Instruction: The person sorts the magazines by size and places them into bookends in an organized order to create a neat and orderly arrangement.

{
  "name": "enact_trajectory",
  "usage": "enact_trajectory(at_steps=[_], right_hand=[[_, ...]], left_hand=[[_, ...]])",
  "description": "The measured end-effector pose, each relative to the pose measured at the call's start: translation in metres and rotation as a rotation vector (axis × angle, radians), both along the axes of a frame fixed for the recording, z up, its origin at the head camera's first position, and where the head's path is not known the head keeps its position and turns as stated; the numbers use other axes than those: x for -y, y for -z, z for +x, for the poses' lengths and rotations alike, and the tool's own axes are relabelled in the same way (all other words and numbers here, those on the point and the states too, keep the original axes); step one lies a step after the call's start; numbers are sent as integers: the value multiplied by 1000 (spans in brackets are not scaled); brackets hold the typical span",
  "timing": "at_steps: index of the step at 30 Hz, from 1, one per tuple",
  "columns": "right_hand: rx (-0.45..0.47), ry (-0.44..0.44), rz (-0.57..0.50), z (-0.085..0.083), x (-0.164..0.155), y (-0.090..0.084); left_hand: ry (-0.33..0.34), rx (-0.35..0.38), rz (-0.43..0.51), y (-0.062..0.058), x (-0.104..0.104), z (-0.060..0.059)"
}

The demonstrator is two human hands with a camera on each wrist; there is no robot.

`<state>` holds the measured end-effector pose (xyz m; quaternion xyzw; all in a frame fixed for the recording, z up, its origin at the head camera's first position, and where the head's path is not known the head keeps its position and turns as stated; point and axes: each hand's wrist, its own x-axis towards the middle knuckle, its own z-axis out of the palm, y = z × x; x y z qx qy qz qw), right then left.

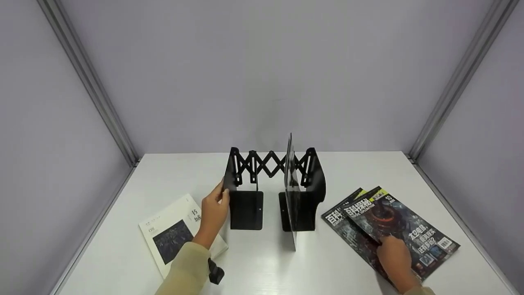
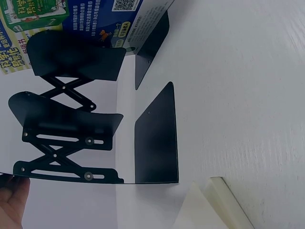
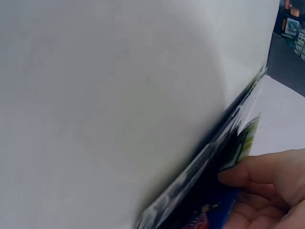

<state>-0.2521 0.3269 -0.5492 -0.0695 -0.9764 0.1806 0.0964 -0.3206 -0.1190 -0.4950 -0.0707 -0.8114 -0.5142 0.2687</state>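
Right now the left hand (image 1: 213, 209) pinches the left end plate of the book rack (image 1: 273, 186) mid-tabletop, while the right hand (image 1: 394, 258) curls under the top magazine (image 1: 403, 229). Lifted carelessly, that magazine could drag its neighbour or knock the upright magazine (image 1: 291, 192) over.

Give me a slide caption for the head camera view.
Left hand holds the black expandable bookend with one magazine standing; right hand lifts the top magazine.

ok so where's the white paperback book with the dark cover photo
In the head view the white paperback book lies flat at the table's front left, partly under the left hand, just left of the black expandable metal bookend.
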Motion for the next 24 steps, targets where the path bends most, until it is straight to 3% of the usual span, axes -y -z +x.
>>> enact_trajectory(at_steps=[14,24], right_hand=[[-122,94,-89,4,-4,-6],[-322,168,-159,26,-9,-15]], left_hand=[[1,24,-5,-2,3,0],[0,1,-12,0,-1,0]])
